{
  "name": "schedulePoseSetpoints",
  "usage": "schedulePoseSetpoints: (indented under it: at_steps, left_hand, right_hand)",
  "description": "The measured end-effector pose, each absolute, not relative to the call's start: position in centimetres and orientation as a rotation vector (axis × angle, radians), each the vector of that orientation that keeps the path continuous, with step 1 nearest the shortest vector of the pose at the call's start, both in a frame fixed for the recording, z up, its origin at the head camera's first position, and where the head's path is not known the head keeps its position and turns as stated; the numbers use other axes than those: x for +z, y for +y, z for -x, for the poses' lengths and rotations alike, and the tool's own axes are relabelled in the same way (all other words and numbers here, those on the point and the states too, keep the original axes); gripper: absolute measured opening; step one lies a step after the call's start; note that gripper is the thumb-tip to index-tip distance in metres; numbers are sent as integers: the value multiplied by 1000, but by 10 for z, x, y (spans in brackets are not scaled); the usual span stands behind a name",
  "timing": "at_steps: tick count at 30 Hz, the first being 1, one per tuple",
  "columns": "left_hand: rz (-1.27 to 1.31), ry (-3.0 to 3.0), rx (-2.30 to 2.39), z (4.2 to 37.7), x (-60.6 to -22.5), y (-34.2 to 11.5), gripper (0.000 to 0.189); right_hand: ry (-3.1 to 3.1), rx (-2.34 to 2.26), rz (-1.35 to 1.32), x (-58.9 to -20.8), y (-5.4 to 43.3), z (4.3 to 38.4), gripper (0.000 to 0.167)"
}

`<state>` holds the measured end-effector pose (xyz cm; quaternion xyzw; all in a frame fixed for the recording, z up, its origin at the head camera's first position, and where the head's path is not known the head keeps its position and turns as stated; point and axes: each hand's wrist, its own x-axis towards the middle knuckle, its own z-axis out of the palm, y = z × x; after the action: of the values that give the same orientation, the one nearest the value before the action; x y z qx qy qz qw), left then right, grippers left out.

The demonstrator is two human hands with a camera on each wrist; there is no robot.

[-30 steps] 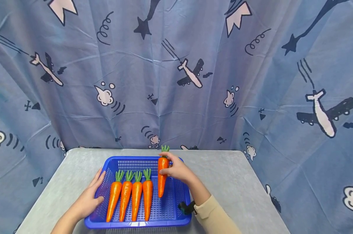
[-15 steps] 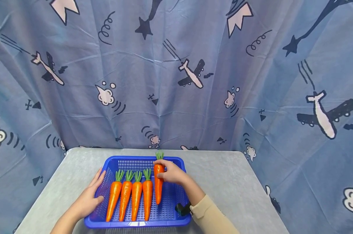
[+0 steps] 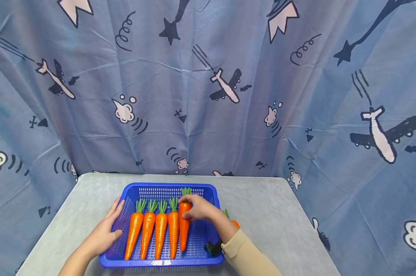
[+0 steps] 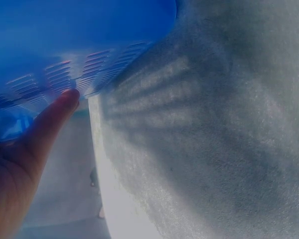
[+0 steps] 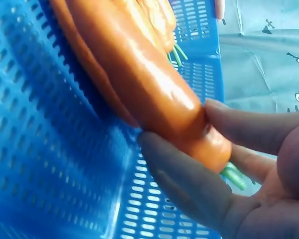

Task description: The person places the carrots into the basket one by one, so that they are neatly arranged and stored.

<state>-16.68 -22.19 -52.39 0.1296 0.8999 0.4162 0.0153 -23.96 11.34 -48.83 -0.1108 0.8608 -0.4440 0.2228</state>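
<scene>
A blue plastic basket (image 3: 162, 263) with perforated walls holds several orange carrots (image 3: 161, 234) with green tops, lying side by side. My right hand (image 3: 199, 209) pinches one more carrot (image 3: 184, 230) near its top end, just right of that row and inside the basket. In the right wrist view, thumb and fingers press this carrot (image 5: 149, 82) from both sides, its green stub (image 5: 233, 175) poking out past them. At the basket's left side my left hand (image 3: 102, 234) rests against the wall with fingers straight. The left wrist view shows a digit touching the slotted wall (image 4: 60, 72).
On the grey table (image 3: 270, 214), right of the basket, another carrot (image 3: 235, 223) shows partly behind the right forearm. A black wrist device (image 3: 212, 248) hangs over the basket's right side. A blue patterned curtain (image 3: 180, 96) stands behind the table.
My right hand has moved left and toward the front with its carrot, lowering it beside the row. A carrot on the table has come into view behind the forearm. The left hand stays put.
</scene>
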Motion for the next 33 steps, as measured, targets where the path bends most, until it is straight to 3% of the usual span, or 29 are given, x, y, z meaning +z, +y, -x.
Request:
schedulePoseSetpoints:
  at_steps: [14, 33]
  left_hand:
    - [-412, 2800, 1300, 167, -525, -223, 91]
    - [-417, 2808, 1293, 167, -526, -223, 91]
  right_hand:
    - [2250, -1093, 176, -502, 105, 234, 39]
    - [2330, -1099, 172, -491, 113, 235, 49]
